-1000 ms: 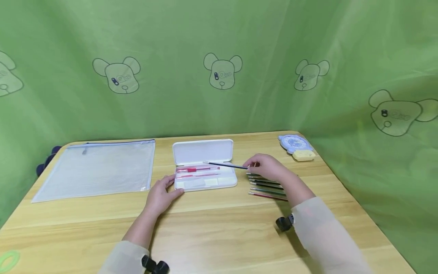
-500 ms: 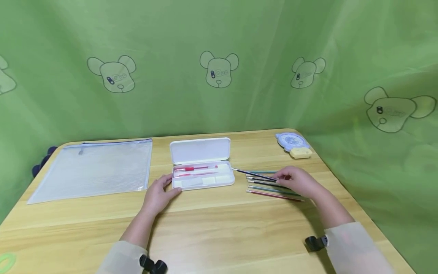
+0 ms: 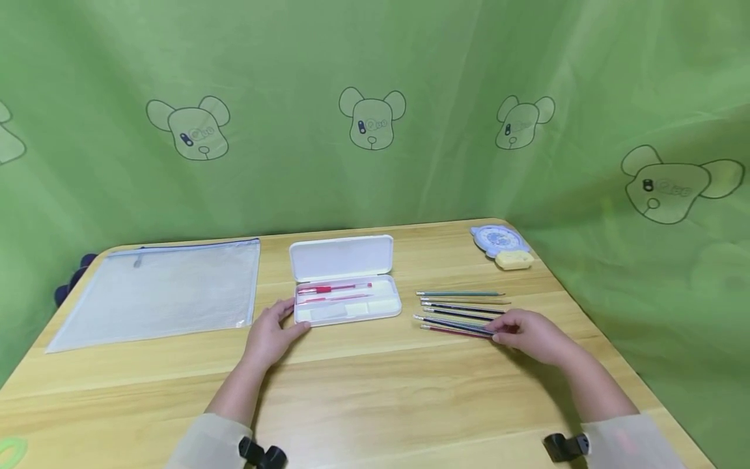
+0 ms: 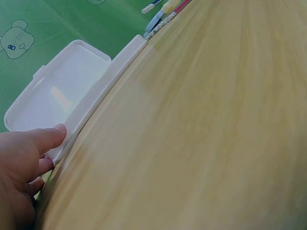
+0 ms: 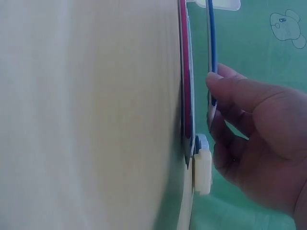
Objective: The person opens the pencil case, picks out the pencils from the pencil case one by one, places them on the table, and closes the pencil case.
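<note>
An open white pencil case (image 3: 342,258) stands mid-table with its lid raised, holding a red pen (image 3: 323,289) and a thin red pen-like stick (image 3: 334,298). My left hand (image 3: 272,333) grips its front left corner, the thumb (image 4: 50,138) on the front wall. Between thumb and fingers, my right hand (image 3: 536,335) pinches a dark blue pencil (image 5: 211,38). This pencil is above the near end of a row of several pencils (image 3: 459,293), apart from the red pencil (image 5: 185,72) in the right wrist view. Its pointed end lies among the fingers.
A clear mesh zip pouch (image 3: 170,296) lies flat at the left. At the back right are a blue round dial-like piece (image 3: 499,240) and a cream block (image 3: 514,260). A green ring (image 3: 13,449) sits at the near left edge. A green curtain (image 3: 281,182) hangs behind the table.
My right hand has carried the dark blue pencil from over the pencil case rightwards and nearer, to the front of the pencil row. My left hand has stayed on the case.
</note>
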Demonstrator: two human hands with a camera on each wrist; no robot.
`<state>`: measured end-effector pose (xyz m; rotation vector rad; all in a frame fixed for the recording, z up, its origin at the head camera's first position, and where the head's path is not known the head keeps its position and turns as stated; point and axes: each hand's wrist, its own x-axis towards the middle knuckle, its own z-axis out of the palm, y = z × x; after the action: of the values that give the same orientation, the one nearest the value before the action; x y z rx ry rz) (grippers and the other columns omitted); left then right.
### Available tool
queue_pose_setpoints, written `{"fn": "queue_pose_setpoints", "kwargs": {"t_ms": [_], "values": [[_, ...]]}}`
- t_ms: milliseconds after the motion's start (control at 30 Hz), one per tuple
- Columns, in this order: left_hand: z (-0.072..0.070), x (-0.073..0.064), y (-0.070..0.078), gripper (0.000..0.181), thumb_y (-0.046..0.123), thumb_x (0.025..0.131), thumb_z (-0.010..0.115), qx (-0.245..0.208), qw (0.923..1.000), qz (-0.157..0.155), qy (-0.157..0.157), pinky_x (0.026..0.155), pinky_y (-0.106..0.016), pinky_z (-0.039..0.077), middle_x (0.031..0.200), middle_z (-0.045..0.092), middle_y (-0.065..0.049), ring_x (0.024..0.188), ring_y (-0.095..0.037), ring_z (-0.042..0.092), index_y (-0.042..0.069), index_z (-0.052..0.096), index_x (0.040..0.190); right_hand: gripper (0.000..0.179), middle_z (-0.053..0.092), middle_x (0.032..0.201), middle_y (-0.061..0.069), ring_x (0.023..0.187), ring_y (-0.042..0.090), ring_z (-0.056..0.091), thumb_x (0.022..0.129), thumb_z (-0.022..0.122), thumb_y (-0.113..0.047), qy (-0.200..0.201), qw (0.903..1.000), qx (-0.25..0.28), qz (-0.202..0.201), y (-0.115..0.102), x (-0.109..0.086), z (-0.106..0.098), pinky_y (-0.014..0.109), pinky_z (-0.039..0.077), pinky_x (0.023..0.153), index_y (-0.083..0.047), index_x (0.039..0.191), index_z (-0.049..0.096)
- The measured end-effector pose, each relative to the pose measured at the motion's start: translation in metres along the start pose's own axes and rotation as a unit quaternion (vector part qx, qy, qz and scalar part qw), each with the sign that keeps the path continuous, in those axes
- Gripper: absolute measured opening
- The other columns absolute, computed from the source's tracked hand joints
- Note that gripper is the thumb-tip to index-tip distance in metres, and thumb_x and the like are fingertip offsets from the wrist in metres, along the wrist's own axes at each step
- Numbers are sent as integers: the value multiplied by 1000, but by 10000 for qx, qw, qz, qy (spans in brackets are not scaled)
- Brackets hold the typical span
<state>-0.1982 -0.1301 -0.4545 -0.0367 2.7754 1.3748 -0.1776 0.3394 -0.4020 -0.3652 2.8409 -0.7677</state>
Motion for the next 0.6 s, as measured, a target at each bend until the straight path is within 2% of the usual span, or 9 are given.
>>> {"fn": "queue_pose_setpoints", "kwargs": {"t_ms": [133, 333, 600], "values": [[-1, 0, 0, 67, 32, 88, 71, -13, 10000, -14, -3, 124, -54, 13, 146, 51, -13, 149, -38, 24, 5, 46, 144, 14, 72, 102, 6, 97, 23, 66, 88, 70, -12, -9, 10000, -48, -71, 2, -6, 1, 33, 54, 82, -11, 101, 74], [-1, 0, 1, 66, 32, 88, 72, 15, 10000, 54, 13, 124, -56, 15, 145, 51, -14, 148, -40, 26, 4, 47, 143, 14, 71, 102, 7, 98, 29, 66, 87, 70, -11, -70, 9999, -132, 17, 5, -10, 2, 47, 55, 88, -11, 100, 74], [-1, 0, 0, 67, 31, 89, 71, 47, 10000, 36, 0, 124, -56, 15, 146, 50, -14, 148, -39, 25, 4, 46, 144, 13, 72, 99, 5, 95, 25, 66, 85, 72, -10, -152, 9996, -182, 166, 10, -11, 3, 43, 54, 84, -11, 98, 75]]}}
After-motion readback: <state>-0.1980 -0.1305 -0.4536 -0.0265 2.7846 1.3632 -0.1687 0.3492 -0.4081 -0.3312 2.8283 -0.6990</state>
